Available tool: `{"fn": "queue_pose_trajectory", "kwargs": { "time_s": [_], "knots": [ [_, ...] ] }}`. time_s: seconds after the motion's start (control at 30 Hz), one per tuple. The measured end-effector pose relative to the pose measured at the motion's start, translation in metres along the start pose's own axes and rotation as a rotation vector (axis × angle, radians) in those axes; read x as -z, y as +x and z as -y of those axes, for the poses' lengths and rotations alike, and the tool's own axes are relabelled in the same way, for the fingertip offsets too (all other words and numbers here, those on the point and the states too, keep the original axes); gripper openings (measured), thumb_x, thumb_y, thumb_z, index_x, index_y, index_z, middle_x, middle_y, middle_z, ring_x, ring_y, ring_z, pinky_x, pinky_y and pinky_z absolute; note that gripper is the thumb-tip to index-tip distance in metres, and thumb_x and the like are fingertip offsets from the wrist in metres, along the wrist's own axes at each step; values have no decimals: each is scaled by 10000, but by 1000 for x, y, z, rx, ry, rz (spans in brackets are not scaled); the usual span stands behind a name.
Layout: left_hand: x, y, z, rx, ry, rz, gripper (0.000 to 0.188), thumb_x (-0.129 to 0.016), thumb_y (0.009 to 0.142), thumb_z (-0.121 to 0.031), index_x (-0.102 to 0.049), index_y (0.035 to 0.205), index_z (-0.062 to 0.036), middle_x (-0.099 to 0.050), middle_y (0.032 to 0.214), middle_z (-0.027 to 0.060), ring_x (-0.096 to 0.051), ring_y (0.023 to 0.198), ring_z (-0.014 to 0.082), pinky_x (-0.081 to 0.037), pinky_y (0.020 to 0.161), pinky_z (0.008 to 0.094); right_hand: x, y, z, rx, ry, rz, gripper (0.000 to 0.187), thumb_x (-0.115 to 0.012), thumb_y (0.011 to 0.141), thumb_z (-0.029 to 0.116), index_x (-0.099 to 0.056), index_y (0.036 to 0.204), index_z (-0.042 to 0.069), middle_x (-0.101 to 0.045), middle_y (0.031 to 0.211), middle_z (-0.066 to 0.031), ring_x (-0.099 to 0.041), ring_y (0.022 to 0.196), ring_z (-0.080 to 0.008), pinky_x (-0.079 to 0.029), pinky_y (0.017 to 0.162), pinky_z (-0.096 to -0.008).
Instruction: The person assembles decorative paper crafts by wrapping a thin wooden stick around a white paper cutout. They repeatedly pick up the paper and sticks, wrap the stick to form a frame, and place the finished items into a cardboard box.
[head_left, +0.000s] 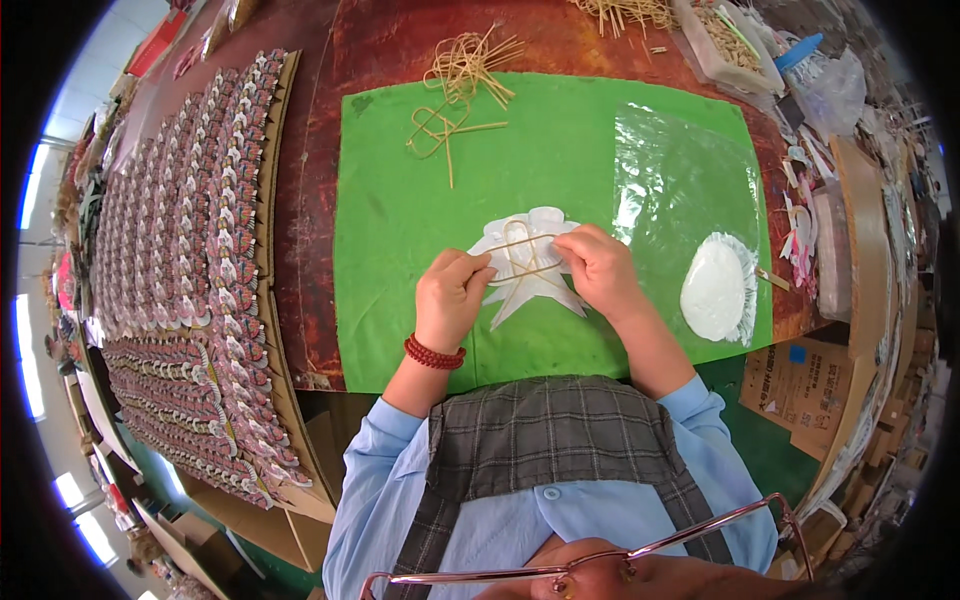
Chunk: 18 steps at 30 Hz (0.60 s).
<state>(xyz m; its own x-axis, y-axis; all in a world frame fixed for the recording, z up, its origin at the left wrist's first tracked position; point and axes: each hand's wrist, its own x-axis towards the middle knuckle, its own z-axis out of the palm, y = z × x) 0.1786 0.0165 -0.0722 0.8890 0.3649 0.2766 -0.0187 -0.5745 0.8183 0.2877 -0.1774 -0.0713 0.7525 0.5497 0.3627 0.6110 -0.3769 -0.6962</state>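
A white cut-out piece (520, 300), with a rounded top and pointed tails, lies on the green cloth (400, 270) in front of me. Over it is a thin frame of bent bamboo strips (533, 270), with a narrow loop and crossing strips. My left hand (450, 300), a red bead bracelet on its wrist, pinches the frame's left end. At the opposite end, the fingers of my right hand (600, 270) are closed on the frame by the cut-out's upper right edge. Whether the frame touches the cut-out all along I cannot tell.
More bamboo frames (470, 70) lie tangled at the cloth's far edge. To the right, a clear plastic sheet (680, 170) bears a thick white paste patch (712, 290). A board with rows of small printed figures (180, 210) stands left; a tub of small pieces (728, 45) sits far right.
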Motion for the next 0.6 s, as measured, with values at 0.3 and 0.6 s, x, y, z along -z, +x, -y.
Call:
{"fn": "queue_pose_trajectory", "kwargs": {
  "time_s": [0.3, 0.6],
  "knots": [
    [15, 4, 5, 324, -572, -156, 330, -587, 951, -168, -570, 1203, 44, -595, 818, 21, -473, 619, 18, -353, 515, 151, 8, 6, -6, -293, 317, -10, 113, -678, 812, 63, -697, 918, 30, -649, 789, -91, -623, 686, -192, -473, 612, -287],
    [27, -13, -28, 431, -921, -51, 454, -455, 1010, -318, -460, 1326, 10, -593, 1181, 112, -576, 1046, 178, -471, 836, 298, 39, -8, 43, 114, 148, -225, 95, -679, 798, -5, -669, 891, 9, -655, 805, -108, -630, 666, -209, -488, 568, -285]
  ]
}}
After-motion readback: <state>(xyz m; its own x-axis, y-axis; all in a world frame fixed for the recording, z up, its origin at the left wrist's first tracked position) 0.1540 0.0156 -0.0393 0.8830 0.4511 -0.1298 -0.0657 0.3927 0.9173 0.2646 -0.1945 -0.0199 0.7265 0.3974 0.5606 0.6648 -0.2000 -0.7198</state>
